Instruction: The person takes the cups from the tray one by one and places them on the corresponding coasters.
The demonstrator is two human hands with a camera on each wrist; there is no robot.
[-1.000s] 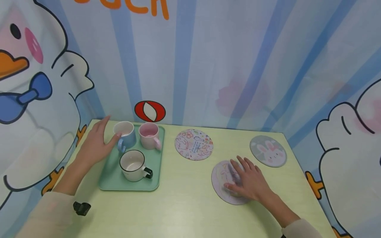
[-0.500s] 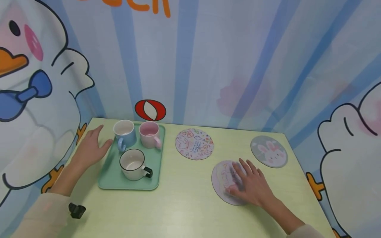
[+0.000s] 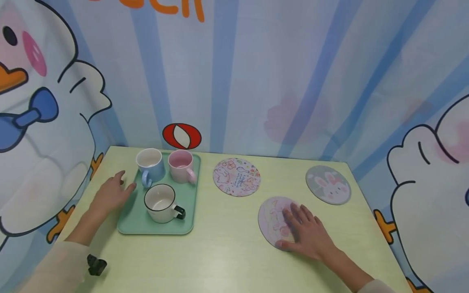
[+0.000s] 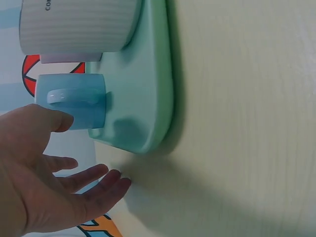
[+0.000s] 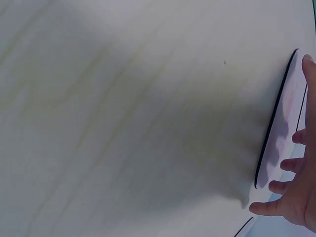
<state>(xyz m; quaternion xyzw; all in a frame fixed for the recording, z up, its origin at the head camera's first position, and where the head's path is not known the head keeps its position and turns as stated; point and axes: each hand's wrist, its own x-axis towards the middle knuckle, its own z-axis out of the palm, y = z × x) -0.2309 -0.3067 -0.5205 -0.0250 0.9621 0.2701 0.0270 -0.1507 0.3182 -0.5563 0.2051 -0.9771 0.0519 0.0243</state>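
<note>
My left hand [image 3: 109,196] hovers beside the left edge of a green tray [image 3: 135,223], fingers relaxed and holding nothing. On the tray stand a blue mug [image 3: 155,171], a pink mug [image 3: 180,173] and a white mug [image 3: 160,212] with black rim and handle. In the left wrist view, the thumb overlaps the blue mug [image 4: 86,108] and the other fingers spread below it. My right hand [image 3: 310,235], fingers spread, lies over the lower right part of a round purple coaster [image 3: 272,221], hiding that part. In the right wrist view, its fingertips are close to the coaster's edge.
A floral round coaster [image 3: 237,177] lies at the table's back middle, and a grey bunny coaster [image 3: 328,185] at the back right. A striped cartoon curtain [image 3: 249,81] rises behind the pale yellow table [image 3: 220,252].
My left hand has drawn back toward me, away from the blue mug. My right hand has shifted slightly toward the lower right, uncovering more of the purple coaster. The mugs stay on the tray.
</note>
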